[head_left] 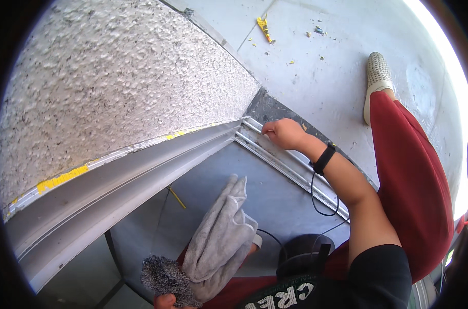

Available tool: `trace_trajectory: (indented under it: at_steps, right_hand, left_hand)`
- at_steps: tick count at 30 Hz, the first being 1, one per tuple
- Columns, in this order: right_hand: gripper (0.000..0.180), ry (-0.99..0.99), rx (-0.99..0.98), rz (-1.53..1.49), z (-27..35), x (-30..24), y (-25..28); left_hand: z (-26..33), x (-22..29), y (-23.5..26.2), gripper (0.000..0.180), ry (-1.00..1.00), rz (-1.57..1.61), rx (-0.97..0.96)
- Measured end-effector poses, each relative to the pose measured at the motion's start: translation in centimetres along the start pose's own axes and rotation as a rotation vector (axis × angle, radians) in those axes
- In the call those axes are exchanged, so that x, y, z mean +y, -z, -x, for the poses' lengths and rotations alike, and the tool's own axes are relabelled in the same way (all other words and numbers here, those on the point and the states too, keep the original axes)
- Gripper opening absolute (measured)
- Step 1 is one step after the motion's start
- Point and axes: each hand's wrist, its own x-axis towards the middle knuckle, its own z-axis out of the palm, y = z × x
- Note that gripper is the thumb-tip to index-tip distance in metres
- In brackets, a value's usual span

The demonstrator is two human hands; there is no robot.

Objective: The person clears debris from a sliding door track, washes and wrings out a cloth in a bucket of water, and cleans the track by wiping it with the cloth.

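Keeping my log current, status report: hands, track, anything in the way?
Left hand gripping dark fuzzy cloth. Right hand curled at metal track, fingertips hidden. Black cord dangling across view of track.

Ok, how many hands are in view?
2: the right hand, over the track, and the left hand, mostly out of view at the lower edge, holding the fuzzy pad.

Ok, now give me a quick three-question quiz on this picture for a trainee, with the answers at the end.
1. True or false: the right hand is on the dark shaggy cloth.
2. What colour are the trousers? A blue, B red, C green.
3. Fill in: the black band is worn on the ____ arm.

Key: 1. False; it is at the metal track. 2. B. 3. Right.
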Motion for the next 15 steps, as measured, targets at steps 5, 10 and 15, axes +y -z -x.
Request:
trace_trajectory:
  at_steps: [5,10,15]
  right_hand:
    - [0.02,0.258,0.045,0.165,0.2,1.1,-0.9]
    - [0.027,0.463,0.194,0.259,-0.6,0.7,-2.8]
    - [0.026,0.493,0.201,0.193,-0.7,1.3,-2.8]
  left_hand:
    - [1.3,2.1,-3.7,0.024,0.543,0.659,0.383]
    - [-0.4,-0.1,-2.6,0.031,0.198,0.71,0.525]
    - [-4.1,0.2,3.7,0.031,-0.55,-0.79,-0.91]
